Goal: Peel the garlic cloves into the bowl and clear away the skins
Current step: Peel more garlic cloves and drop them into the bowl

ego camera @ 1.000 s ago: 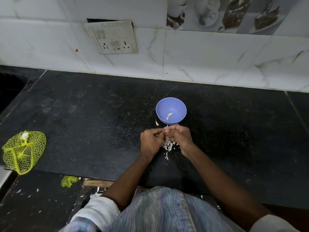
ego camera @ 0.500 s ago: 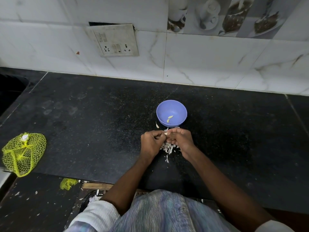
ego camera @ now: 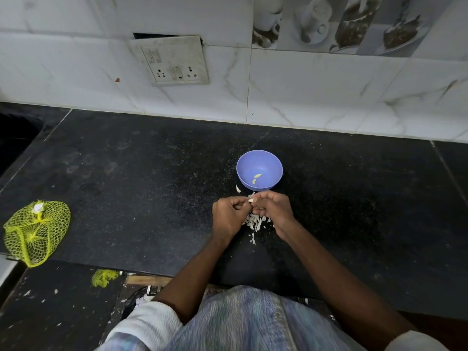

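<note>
Both hands meet just in front of the small round lilac plastic bowl (ego camera: 259, 171) on the black speckled stone counter (ego camera: 141, 178). The left hand (ego camera: 228, 216) and the right hand (ego camera: 272, 210) have their fingers curled inward, and between their fingertips sits a small pale garlic clove (ego camera: 251, 200), pinched from both sides. The step in hand looks to be the peeling of this clove. Two peeled, yellowish cloves (ego camera: 256, 178) already lie inside the bowl, while another pale unpeeled clove (ego camera: 238, 188) rests on the counter just beside the bowl's near left edge. A heap of white papery skins (ego camera: 254, 221) lies on the counter under and between the hands. The next move probably calls for stripping off the last skin, letting it fall on the heap, then reaching forward to drop the bare clove into the bowl. The skins are not yet cleared away.
</note>
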